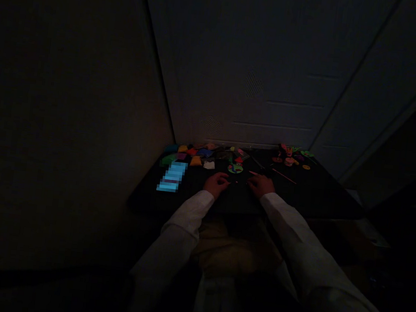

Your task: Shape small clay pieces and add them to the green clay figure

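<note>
Light is very low, so small details are hard to read. My left hand (216, 182) rests on the black table with thumb and forefinger curled together; whatever is between the tips is too small to name. A short way to its right, my right hand (261, 185) is closed, fingers bent down toward the tabletop. A thin pink pointed thing (253, 173) shows at its far side, and I cannot tell how it is held. A tiny pink bit (236, 182) lies between the two hands. Just beyond them sits a round green piece (235, 168) with coloured shapes on it.
Several coloured packets (196, 161) spread along the back left of the table (308, 200). A bright phone-like screen (172, 177), blurred out, lies left. Right of centre is a pink stick (284, 176). Small colourful figures (286, 152) stand at back right, near the wall (276, 83).
</note>
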Demonstrator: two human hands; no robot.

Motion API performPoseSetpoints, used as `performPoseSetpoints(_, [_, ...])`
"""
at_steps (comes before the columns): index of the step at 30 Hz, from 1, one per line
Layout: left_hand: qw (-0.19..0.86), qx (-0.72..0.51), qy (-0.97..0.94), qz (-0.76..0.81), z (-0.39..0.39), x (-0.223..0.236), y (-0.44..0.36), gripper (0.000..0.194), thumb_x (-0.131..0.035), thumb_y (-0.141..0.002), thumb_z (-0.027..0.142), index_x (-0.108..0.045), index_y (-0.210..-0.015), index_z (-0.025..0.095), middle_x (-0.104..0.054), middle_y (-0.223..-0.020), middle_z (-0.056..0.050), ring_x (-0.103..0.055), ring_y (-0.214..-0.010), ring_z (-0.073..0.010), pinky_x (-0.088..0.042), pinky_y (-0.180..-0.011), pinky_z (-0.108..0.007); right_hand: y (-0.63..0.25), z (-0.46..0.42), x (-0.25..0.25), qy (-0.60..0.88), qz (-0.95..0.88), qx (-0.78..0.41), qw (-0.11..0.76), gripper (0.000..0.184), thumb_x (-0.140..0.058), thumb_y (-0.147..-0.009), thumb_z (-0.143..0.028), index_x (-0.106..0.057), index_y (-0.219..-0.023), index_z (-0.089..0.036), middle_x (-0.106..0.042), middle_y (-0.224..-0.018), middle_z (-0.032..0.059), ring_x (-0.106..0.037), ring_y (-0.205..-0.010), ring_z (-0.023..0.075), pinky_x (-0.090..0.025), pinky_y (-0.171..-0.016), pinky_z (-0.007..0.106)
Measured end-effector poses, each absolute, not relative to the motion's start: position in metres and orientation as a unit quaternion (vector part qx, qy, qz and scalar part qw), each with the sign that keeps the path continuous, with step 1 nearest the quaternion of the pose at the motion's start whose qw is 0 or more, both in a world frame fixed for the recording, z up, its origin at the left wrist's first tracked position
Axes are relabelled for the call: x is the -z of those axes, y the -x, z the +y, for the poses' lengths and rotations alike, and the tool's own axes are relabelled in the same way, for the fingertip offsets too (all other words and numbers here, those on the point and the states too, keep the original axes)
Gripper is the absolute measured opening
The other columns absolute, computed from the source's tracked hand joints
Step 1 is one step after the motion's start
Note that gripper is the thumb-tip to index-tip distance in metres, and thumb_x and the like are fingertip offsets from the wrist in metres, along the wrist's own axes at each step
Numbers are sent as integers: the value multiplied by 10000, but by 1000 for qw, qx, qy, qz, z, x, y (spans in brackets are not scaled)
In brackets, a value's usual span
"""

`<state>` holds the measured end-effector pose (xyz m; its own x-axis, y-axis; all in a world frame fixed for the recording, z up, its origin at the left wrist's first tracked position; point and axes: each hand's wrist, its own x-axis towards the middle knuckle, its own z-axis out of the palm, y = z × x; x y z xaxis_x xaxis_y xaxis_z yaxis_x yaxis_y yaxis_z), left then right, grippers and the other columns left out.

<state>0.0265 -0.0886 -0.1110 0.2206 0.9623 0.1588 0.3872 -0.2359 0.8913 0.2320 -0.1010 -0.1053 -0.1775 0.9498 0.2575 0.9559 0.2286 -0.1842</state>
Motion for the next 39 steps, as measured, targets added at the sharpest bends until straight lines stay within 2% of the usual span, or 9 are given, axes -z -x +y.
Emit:
performPoseSetpoints(13, [366,-394,-683,494,-88,111,-26,277,-462,-801,302,-495,-1017,131,-539,-984,-62,-537,-842,-150,-464,-724,-350,-224,-108,101,570,-811,4,133,246,-409,-836,-322,-515,-996,-167,-495,-1068,64,-480,-949,145,-403,-836,363])
performPoseSetpoints(28, [437,-436,-630,470,-85,114,-26,296,-460,-804,292,-470,-1053,133,-536,-975,-61,-544,-804,-140,-478,-685,-329,-231,-92,117,590,-781,-73,192,282,-438,-823,-322,-491,-1031,-139,-501,-1047,66,-497,-925,151,-428,-795,362])
performPoseSetpoints(39, [488,-435,-606,453,-88,109,-25,277,-459,-804,288,-489,-1035,138,-534,-1003,-65,-537,-853,-151,-466,-729,-350,-230,-96,113,589,-781,-44,203,273,-431,-827,-321,-498,-1025,-145,-497,-1061,67,-490,-942,152,-417,-814,368])
